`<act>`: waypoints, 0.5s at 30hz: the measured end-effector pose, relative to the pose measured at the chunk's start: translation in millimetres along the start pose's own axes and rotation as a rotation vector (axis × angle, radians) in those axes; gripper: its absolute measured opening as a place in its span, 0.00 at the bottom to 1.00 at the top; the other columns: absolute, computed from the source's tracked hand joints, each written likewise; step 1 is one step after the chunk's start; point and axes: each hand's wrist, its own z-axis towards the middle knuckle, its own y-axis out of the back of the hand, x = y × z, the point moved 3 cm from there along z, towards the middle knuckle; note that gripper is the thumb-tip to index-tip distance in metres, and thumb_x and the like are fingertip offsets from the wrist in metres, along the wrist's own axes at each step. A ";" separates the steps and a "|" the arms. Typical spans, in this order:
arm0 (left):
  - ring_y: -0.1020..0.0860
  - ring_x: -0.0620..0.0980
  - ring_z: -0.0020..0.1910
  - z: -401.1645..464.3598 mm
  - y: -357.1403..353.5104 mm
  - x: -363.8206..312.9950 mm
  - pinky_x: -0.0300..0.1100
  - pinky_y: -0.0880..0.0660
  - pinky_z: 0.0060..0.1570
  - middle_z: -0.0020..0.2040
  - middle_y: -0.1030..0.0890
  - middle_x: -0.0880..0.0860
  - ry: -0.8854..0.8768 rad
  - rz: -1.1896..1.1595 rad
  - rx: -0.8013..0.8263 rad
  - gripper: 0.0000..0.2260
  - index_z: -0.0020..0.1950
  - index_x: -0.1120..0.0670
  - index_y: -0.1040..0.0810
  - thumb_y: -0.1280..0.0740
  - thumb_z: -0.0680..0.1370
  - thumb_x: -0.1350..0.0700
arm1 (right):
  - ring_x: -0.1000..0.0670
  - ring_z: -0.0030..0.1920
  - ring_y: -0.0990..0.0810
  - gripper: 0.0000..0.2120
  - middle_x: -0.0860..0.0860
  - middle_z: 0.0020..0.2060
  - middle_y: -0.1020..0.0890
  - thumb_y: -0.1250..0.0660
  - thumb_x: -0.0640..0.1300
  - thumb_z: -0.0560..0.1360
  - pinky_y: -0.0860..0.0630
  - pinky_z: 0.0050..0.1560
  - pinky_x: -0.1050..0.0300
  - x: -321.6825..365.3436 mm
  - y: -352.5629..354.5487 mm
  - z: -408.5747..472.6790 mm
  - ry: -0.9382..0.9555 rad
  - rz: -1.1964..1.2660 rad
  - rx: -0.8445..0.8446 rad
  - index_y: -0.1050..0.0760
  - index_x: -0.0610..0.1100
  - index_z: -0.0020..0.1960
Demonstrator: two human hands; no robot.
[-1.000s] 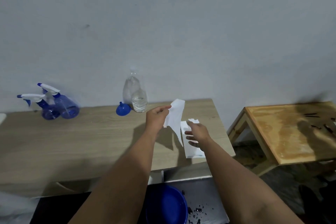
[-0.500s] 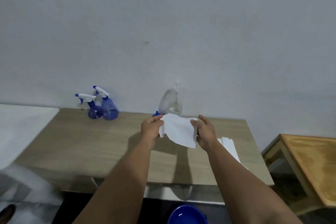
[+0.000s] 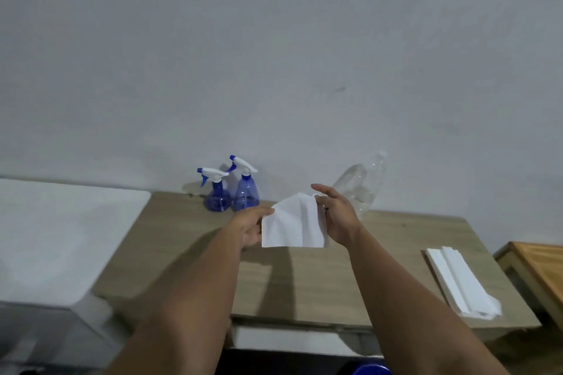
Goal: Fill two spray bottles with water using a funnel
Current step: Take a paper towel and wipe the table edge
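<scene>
Both hands, left (image 3: 253, 227) and right (image 3: 336, 218), pinch a tissue (image 3: 294, 227); 2 spray bottles (image 3: 233, 192) (capped) wait at 11 o'clock, probably for wiping next.

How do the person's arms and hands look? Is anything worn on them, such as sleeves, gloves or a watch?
Both forearms are bare as far as the picture shows: no sleeve reaches into view. The left hand and the right hand wear no gloves. No watch, band or ring shows on the wrists or fingers. The picture is a little blurred, so a thin ring could be missed.
</scene>
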 end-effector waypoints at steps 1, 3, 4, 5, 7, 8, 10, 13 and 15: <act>0.18 0.60 0.60 -3.3 13.7 -4.9 0.52 0.19 0.47 0.62 0.17 0.61 0.016 0.011 0.014 0.16 0.66 0.62 0.23 0.30 0.79 0.62 | 0.48 0.41 0.18 0.15 0.44 0.44 0.16 0.37 0.32 0.83 0.21 0.45 0.54 -4.8 -13.6 0.1 -0.007 -0.006 0.004 0.17 0.44 0.63; 0.18 0.59 0.58 -10.6 35.9 -14.7 0.52 0.19 0.47 0.62 0.18 0.61 0.003 0.026 0.044 0.16 0.67 0.60 0.24 0.31 0.79 0.63 | 0.47 0.43 0.19 0.14 0.46 0.45 0.16 0.37 0.34 0.83 0.22 0.45 0.54 -13.8 -36.8 -3.2 -0.035 -0.051 0.004 0.17 0.44 0.62; 0.18 0.59 0.57 -12.5 46.1 -18.0 0.52 0.19 0.47 0.62 0.18 0.60 -0.022 0.042 0.032 0.16 0.67 0.58 0.25 0.31 0.79 0.64 | 0.47 0.44 0.20 0.14 0.47 0.45 0.16 0.37 0.34 0.83 0.23 0.43 0.54 -19.2 -44.8 -5.3 -0.053 -0.086 -0.013 0.17 0.44 0.63; 0.18 0.58 0.55 -12.8 55.7 -21.4 0.52 0.19 0.47 0.61 0.18 0.60 -0.059 0.070 0.003 0.16 0.66 0.56 0.25 0.31 0.79 0.65 | 0.47 0.44 0.20 0.14 0.48 0.45 0.17 0.37 0.35 0.83 0.24 0.41 0.55 -24.6 -50.7 -6.7 -0.069 -0.110 -0.037 0.17 0.45 0.63; 0.17 0.57 0.50 -9.0 75.0 -28.7 0.52 0.18 0.48 0.59 0.18 0.60 -0.147 0.134 -0.072 0.14 0.63 0.57 0.23 0.32 0.79 0.67 | 0.47 0.45 0.19 0.13 0.47 0.47 0.17 0.37 0.35 0.83 0.24 0.40 0.55 -33.5 -59.3 -7.6 -0.088 -0.084 -0.071 0.17 0.45 0.63; 0.17 0.57 0.49 -7.5 83.2 -32.4 0.53 0.18 0.50 0.58 0.17 0.60 -0.187 0.164 -0.101 0.11 0.61 0.57 0.21 0.32 0.80 0.67 | 0.46 0.47 0.18 0.13 0.46 0.49 0.15 0.36 0.35 0.83 0.22 0.42 0.54 -37.5 -63.4 -7.2 -0.102 -0.056 -0.065 0.18 0.45 0.63; 0.17 0.57 0.48 -8.2 97.7 -38.3 0.55 0.18 0.52 0.56 0.17 0.58 -0.240 0.214 -0.140 0.07 0.56 0.56 0.19 0.33 0.80 0.65 | 0.44 0.50 0.15 0.13 0.45 0.52 0.13 0.33 0.34 0.81 0.19 0.49 0.50 -43.2 -72.7 -8.5 -0.132 -0.040 -0.012 0.18 0.43 0.63; 0.18 0.57 0.47 -14.9 116.8 -46.6 0.54 0.19 0.50 0.53 0.17 0.55 -0.301 0.301 -0.186 0.07 0.51 0.54 0.17 0.34 0.81 0.63 | 0.43 0.51 0.15 0.14 0.42 0.53 0.13 0.31 0.31 0.79 0.18 0.53 0.48 -50.0 -88.9 -9.1 -0.148 -0.098 0.053 0.18 0.39 0.63; 0.17 0.58 0.50 -16.8 127.8 -51.4 0.55 0.18 0.53 0.55 0.16 0.55 -0.311 0.312 -0.181 0.08 0.50 0.53 0.15 0.33 0.80 0.63 | 0.42 0.51 0.15 0.15 0.40 0.53 0.13 0.30 0.30 0.78 0.18 0.53 0.48 -52.5 -96.5 -7.7 -0.142 -0.100 0.042 0.19 0.36 0.63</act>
